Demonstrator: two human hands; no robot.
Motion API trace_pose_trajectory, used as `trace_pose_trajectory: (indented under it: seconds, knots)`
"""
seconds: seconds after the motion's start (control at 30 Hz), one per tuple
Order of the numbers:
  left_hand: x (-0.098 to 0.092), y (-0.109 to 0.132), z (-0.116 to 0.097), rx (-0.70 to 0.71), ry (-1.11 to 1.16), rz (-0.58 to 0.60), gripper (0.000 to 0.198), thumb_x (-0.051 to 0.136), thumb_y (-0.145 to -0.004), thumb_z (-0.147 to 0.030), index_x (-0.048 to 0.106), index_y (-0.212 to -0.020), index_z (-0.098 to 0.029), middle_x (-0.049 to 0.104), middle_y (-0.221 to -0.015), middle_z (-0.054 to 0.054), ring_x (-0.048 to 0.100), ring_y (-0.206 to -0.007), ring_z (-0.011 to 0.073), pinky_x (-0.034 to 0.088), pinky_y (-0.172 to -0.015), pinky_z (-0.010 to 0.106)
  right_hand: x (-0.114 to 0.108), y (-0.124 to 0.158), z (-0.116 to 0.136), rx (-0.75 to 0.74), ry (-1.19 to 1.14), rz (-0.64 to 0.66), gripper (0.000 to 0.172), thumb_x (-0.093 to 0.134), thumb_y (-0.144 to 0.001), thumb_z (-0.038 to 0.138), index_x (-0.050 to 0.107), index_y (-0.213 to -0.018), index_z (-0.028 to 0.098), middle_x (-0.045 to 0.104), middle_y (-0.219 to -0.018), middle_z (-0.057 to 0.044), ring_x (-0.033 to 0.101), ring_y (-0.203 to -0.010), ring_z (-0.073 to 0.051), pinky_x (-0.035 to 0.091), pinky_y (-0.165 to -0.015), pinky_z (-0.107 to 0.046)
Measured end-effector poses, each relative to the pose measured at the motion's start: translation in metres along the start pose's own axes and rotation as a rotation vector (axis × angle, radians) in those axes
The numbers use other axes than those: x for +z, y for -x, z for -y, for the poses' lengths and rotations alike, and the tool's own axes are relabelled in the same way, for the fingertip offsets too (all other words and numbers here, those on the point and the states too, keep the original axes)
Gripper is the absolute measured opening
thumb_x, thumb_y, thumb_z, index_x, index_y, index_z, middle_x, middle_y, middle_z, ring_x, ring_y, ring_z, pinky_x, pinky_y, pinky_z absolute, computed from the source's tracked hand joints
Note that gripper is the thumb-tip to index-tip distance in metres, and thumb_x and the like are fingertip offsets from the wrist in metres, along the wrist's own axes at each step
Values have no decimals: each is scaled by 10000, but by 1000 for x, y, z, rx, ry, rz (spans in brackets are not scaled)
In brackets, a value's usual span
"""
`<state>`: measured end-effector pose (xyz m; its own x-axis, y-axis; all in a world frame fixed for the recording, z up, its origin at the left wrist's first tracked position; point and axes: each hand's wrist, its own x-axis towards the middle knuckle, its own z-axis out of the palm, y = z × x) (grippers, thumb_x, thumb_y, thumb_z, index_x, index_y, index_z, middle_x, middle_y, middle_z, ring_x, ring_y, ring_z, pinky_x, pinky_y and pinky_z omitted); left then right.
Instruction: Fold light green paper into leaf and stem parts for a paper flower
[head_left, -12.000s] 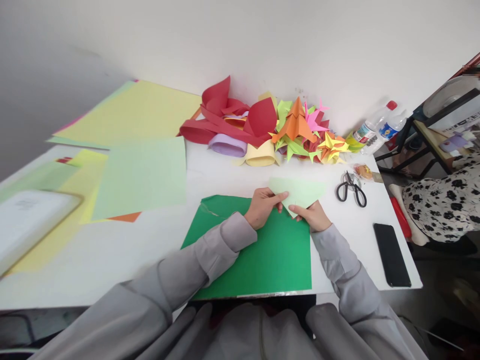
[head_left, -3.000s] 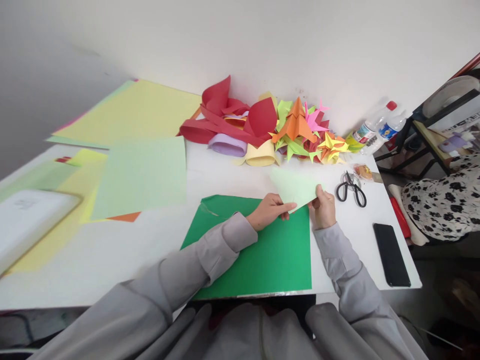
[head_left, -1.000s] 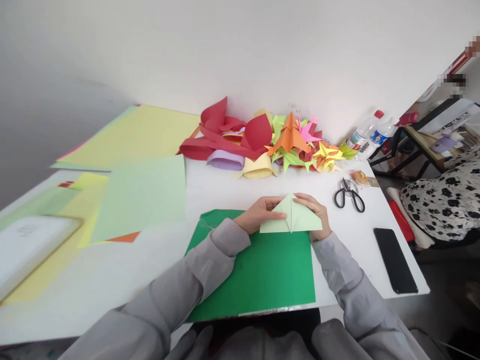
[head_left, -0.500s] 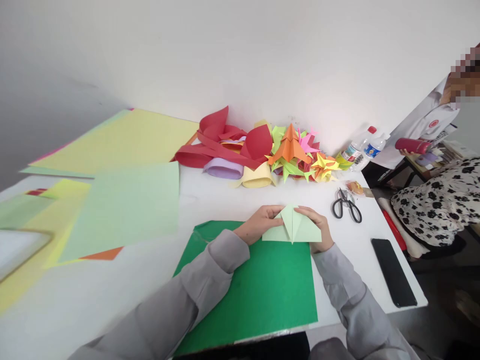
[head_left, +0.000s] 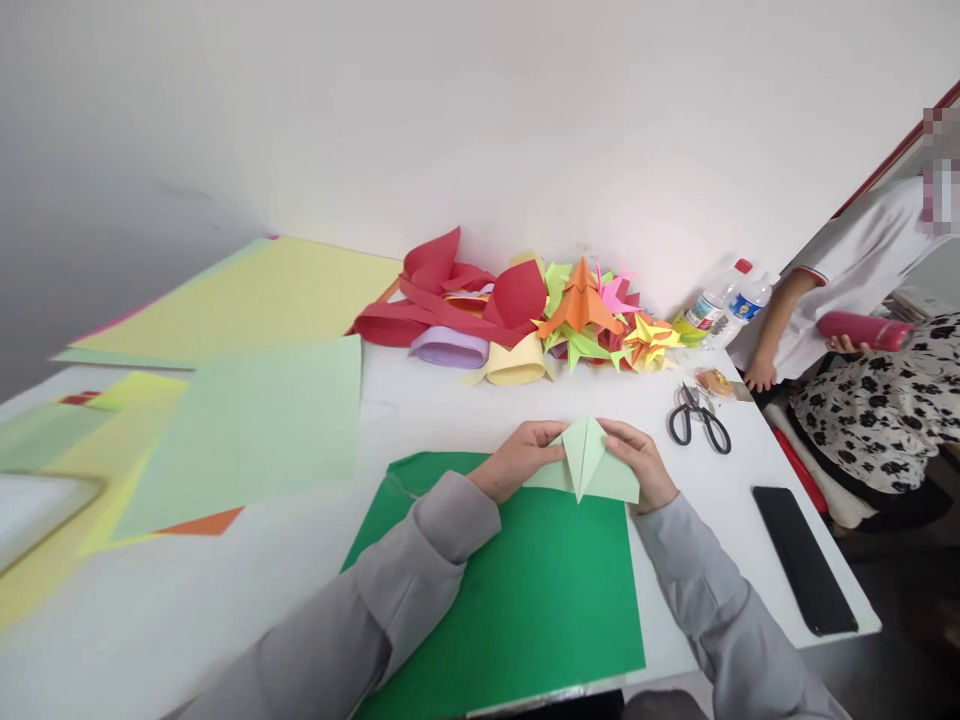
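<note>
Behind the white table [head_left: 247, 620] stands a pale wall [head_left: 480, 120], bare apart from a few smudges. Folded pale-green paper [head_left: 583, 458] is held above the far edge of a dark green sheet [head_left: 517, 600]; whether the two touch is hard to tell. Left hand [head_left: 519, 462] and right hand [head_left: 643, 466] each pinch one side of it, some fingers hidden behind the paper. Its underside is out of sight, and the left sleeve [head_left: 420, 580] covers part of the green sheet. Farther back, coloured paper figures [head_left: 581, 310] overlap so much that the lower ones cannot be made out. Scissors [head_left: 699, 420] lie to the right, near a small wrapped item [head_left: 715, 382] whose contents are unclear. At the left edge, a white object [head_left: 41, 510] is cut off and unidentifiable. Beyond the table's right end, another person [head_left: 855, 270], head blurred out, holds a pinkish-red bottle [head_left: 866, 330].
</note>
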<state>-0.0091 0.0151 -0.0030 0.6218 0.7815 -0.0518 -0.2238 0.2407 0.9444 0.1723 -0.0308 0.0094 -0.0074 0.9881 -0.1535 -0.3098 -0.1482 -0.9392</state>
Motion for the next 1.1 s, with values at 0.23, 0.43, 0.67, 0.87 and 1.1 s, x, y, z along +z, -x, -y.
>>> trace_pose_trajectory:
  seconds: [0.23,0.43,0.67,0.87,1.1]
  knots:
    - [1,-1,0,125,-159,-80,361,758,-640,-418,738,-877,-147,743,-903,76,648,-896,262,476,-867,380,0,-2,-5,15,49,67,337,800,-605,341,749,-911,208,744,-787,-25,659,-678,-191,503,-703,-335]
    - [5,1,6,340,-224,-529,350,760,-644,-338,694,-941,-167,673,-1022,73,606,-959,222,481,-882,338,1,2,-1,-589,484,-62,186,644,-802,298,749,-955,286,712,-984,-50,631,-950,-228,478,-875,-402]
    - [12,3,1,50,251,-162,452,659,-724,-534,622,-875,-110,609,-723,40,570,-585,148,479,-479,266,-2,5,-11,-1029,1205,-34,369,519,-844,139,701,-1044,391,641,-1179,-36,535,-1095,-249,363,-962,-486]
    - [13,4,-2,51,288,-202,354,746,-708,-339,619,-970,-136,691,-862,60,652,-636,155,532,-534,262,3,9,-12,-1015,1071,-298,459,580,-785,184,570,-1228,305,446,-1371,-95,388,-1280,-303,287,-1044,-531]
    - [15,4,5,67,255,-192,275,786,-671,-313,672,-818,-111,693,-779,37,685,-764,202,551,-654,300,10,0,-13,-184,144,-191,331,702,-705,441,644,-859,155,665,-757,-59,600,-655,-164,483,-567,-279]
